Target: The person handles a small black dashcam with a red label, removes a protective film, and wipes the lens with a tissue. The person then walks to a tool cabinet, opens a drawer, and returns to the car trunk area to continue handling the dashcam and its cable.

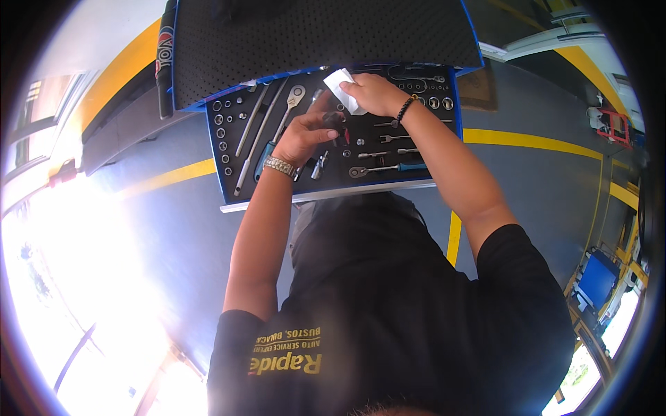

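Observation:
An open blue tool drawer (326,195) with a dark foam tray holds sockets, ratchets and extension bars. My left hand (305,133), with a metal watch on its wrist, is closed around a small dark tool piece (333,119) above the middle of the tray. My right hand (373,93), with a dark bead bracelet on its wrist, pinches a white cloth or paper (343,89) right beside that piece. A long ratchet (286,114) lies just left of my left hand. Another ratchet with a blue grip (385,168) lies near the tray's front edge.
A dark perforated mat (319,35) tops the cabinet behind the drawer. Rows of sockets (223,135) fill the tray's left side. The grey floor has yellow lines (534,142). Red and blue equipment (610,125) stands at the right. Strong glare washes out the left.

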Motion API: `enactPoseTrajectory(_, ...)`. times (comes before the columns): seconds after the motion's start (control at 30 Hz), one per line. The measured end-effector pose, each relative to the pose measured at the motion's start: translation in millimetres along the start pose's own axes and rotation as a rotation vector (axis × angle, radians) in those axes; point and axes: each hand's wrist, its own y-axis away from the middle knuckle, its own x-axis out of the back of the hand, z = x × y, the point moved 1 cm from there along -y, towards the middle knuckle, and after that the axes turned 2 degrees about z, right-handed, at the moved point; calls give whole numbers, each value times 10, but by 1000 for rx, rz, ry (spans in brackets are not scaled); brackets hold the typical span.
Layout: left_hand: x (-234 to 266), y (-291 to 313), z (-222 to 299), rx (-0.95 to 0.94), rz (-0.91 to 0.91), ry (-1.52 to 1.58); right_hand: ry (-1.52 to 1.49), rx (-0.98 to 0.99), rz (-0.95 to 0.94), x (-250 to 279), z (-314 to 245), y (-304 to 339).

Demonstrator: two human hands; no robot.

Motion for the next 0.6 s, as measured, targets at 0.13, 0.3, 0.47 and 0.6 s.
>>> enactPoseTrajectory(0.13, -94, 30, 26, 71, 14, 9, -214, -50, -194, 117, -51, 15)
enactPoseTrajectory(0.3, -13, -4, 43, -79, -29, 190, -328, -47, -167, 343, -1, 21)
enactPoseTrajectory(0.47, 49, -71, 0, -131, -4, 218, -504, -91, -179, 419, 167, -216)
enactPoseTrajectory(0.6, 1, -56, -30, -142, 49, 302, -119, 78, -177, 424, 213, -294)
